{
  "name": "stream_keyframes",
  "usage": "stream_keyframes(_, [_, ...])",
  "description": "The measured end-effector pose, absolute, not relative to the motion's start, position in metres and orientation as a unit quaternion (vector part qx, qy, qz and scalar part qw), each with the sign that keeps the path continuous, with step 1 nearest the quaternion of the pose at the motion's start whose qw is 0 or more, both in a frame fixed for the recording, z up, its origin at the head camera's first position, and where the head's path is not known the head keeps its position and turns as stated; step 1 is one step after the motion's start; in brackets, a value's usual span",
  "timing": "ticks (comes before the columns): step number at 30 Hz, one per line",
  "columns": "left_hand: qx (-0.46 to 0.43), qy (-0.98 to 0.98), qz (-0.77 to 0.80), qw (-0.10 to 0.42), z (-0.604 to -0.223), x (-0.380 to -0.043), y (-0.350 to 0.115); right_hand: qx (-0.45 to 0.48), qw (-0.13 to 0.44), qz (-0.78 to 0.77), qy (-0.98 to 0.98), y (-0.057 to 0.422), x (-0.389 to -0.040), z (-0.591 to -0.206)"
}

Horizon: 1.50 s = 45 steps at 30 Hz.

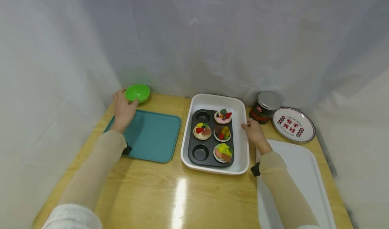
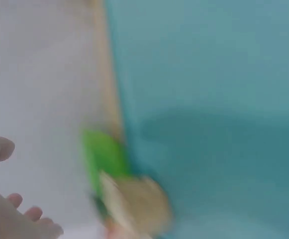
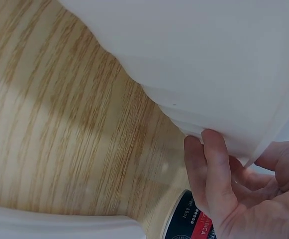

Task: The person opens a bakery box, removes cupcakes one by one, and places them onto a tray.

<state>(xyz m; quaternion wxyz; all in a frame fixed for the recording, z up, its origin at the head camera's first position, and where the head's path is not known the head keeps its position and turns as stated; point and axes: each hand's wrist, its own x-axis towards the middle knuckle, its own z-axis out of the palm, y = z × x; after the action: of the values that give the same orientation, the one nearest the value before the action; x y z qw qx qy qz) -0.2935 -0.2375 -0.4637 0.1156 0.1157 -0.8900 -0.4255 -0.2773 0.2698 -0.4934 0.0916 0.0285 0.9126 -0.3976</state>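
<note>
At the back left, my left hand is beside the green bowl, its thumb at the near rim. The left wrist view shows this hand with thumb and fingers apart, nothing between them; a blurred green shape and a blurred beige shape lie beyond. With fingers against the outer wall and thumb over the rim, my right hand holds the white basin by its right side. Inside that basin sits a dark muffin tin bearing several toy fruit tarts.
A teal tray lies left of the basin, in front of the bowl. Behind the right hand stands a dark can, with a patterned plate leaning beside it. A white tray lies at the right under the right forearm.
</note>
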Motion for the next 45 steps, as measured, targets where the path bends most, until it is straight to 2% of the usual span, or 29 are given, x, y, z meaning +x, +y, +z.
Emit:
stream_keyframes(3, [0.064, -0.881, -0.451, 0.123, -0.447, -0.299, -0.207, 0.031, 0.094, -0.395, 0.913, 0.272, -0.279, -0.493])
stream_keyframes(6, [0.016, -0.877, -0.468, 0.105, -0.44, -0.3, -0.181, 0.03, 0.096, -0.393, 0.914, 0.272, -0.279, -0.494])
stream_keyframes(13, [-0.093, -0.857, -0.506, 0.032, -0.44, -0.293, -0.125, 0.033, 0.098, -0.411, 0.906, 0.271, -0.278, -0.493])
stream_keyframes(22, [-0.192, -0.864, -0.463, -0.045, -0.452, -0.279, -0.069, 0.044, 0.099, -0.418, 0.902, 0.274, -0.275, -0.493])
stream_keyframes(34, [-0.219, -0.889, -0.384, -0.121, -0.466, -0.269, -0.036, 0.044, 0.106, -0.421, 0.9, 0.275, -0.276, -0.491])
stream_keyframes(45, [-0.244, -0.913, -0.297, -0.14, -0.479, -0.267, -0.026, 0.042, 0.112, -0.424, 0.897, 0.272, -0.274, -0.489])
